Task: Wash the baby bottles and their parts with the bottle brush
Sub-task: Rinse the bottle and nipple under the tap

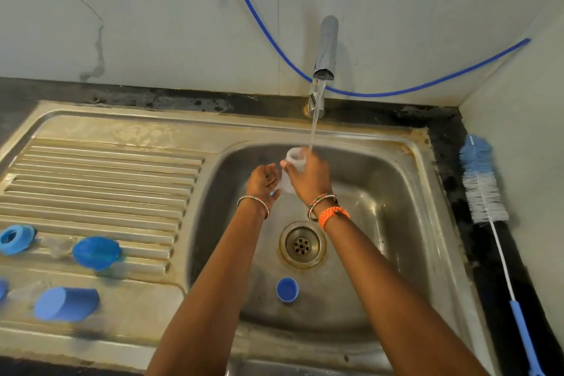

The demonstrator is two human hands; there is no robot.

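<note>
My right hand (309, 178) grips a clear baby bottle (293, 159) upright over the sink basin (381, 192), its mouth under the water stream from the tap (326, 46). My left hand (264, 181) is open, palm up, touching the bottle's lower part. A small blue cap (287, 290) lies in the basin near the drain (302, 244). The bottle brush (485, 183), with blue and white bristles and a blue handle, lies on the dark counter at the right, apart from both hands.
On the ribbed drainboard (100, 174) at the left lie a blue ring (15, 239), a blue dome cap (97, 252) and a blue cup-shaped cover (66, 304). A blue hose (274, 40) hangs along the tiled wall behind the tap.
</note>
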